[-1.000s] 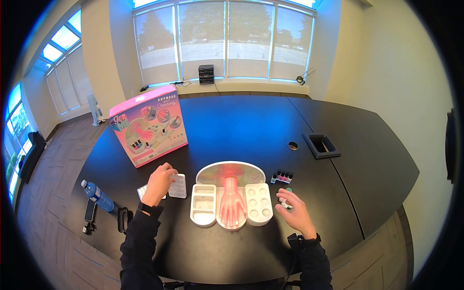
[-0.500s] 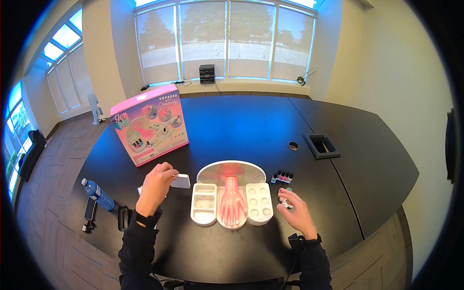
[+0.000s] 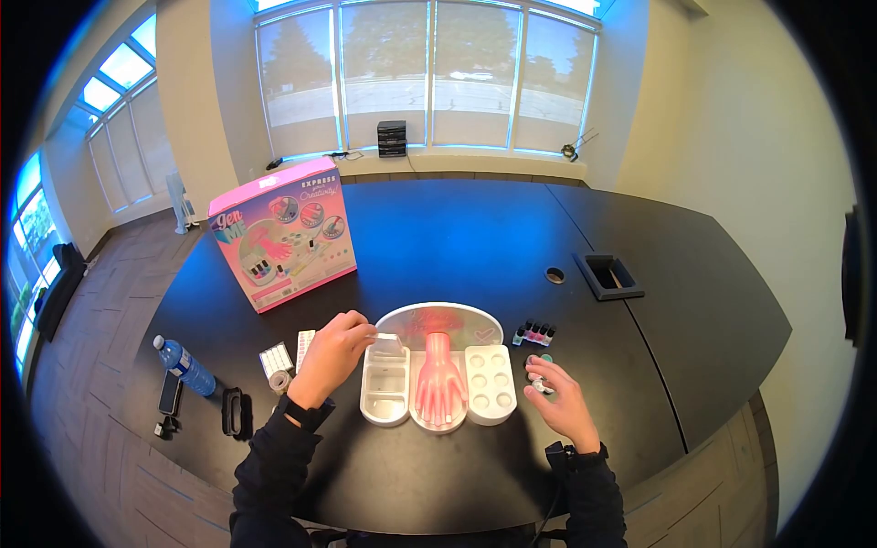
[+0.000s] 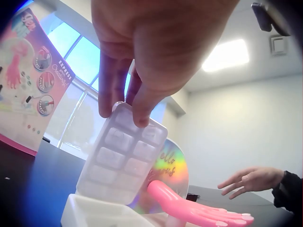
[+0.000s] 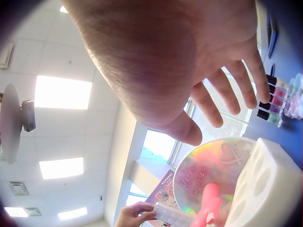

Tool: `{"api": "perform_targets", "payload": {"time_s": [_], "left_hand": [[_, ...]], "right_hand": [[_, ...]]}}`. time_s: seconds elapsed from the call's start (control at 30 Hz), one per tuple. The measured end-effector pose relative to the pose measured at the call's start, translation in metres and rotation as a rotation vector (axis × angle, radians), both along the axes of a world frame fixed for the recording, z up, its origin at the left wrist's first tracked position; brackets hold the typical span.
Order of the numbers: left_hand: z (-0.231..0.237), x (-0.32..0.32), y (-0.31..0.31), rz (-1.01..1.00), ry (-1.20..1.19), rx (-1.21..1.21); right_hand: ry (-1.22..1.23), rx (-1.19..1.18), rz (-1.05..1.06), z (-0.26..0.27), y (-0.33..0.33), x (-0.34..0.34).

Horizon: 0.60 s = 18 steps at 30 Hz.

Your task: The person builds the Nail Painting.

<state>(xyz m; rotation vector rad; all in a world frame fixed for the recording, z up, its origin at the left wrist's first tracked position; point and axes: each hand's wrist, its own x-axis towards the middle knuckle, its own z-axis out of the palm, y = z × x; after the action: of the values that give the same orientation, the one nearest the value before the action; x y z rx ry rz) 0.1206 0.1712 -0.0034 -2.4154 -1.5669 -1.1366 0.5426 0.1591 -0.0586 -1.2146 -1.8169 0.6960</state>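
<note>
My left hand (image 3: 333, 356) pinches a small translucent white case (image 4: 118, 158) by its top end, between thumb and fingers. The case, divided into small compartments, stands upright over the back of a white three-section tray (image 3: 365, 400). A pink model hand (image 3: 438, 379) with pale nails lies beside that tray, in front of a shiny round-topped panel (image 5: 189, 182). To its right is a white tray with six round wells (image 3: 490, 382). My right hand (image 3: 565, 406) hovers with loosely spread fingers near small round containers (image 3: 545, 384), which it partly hides.
Several nail polish bottles (image 3: 534, 333) stand at the back right. A pink box (image 3: 283, 237) stands at the back left. Left of my left arm are a white gridded case (image 3: 275, 361), a water bottle (image 3: 184, 365) and a black frame-like object (image 3: 236, 413). The tabletop has a square opening (image 3: 609, 276).
My left hand has lifted the white case off the table, tipped it and carried it right to the three-section tray. My right hand has hardly moved.
</note>
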Motion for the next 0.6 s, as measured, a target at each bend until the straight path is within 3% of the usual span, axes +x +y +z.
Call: {"api": "perform_targets", "payload": {"time_s": [0.6], "left_hand": [[-0.019, 0.003, 0.015, -0.001, 0.06, 0.009]], "right_hand": [[0.008, -0.019, -0.001, -0.003, 0.001, 0.002]]}}
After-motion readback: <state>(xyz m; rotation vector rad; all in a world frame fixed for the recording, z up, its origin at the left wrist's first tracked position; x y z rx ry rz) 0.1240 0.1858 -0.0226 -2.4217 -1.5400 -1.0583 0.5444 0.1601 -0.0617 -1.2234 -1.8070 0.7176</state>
